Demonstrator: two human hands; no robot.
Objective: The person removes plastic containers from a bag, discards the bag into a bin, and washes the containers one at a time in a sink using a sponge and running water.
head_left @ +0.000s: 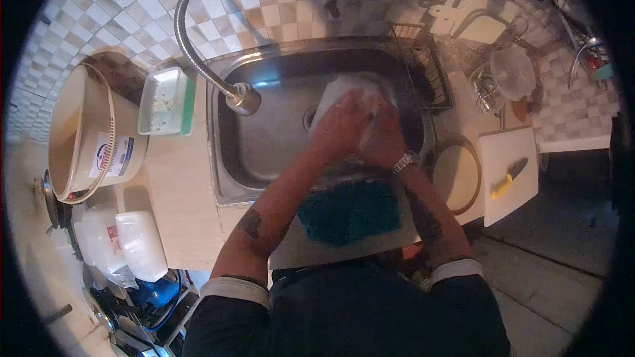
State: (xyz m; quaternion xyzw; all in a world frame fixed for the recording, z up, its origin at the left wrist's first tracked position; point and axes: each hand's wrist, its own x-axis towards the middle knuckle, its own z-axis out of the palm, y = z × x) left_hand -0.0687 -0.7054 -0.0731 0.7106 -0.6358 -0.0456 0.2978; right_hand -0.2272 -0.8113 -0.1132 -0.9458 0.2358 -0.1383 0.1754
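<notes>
Both my hands are together over the right half of the steel sink (251, 152), with their fingers curled in and close to each other. My left hand (344, 122) and my right hand (385, 131) are closed on a whitish thing (338, 90), whose pale edges show above and beside the fingers. I cannot tell whether it is a cloth or a container, since the hands cover most of it. A metal watch (403, 162) is on my right wrist. The drain (309, 116) is just left of my left hand.
A flexible faucet (243, 99) arches over the sink's left side. On the left are a bucket (83, 132) and a white tray (165, 102). A dark green cloth (349, 211) lies at the front edge. Rightward, a yellow-handled knife (509, 178) rests on a cutting board (512, 201), near a wire rack (426, 73).
</notes>
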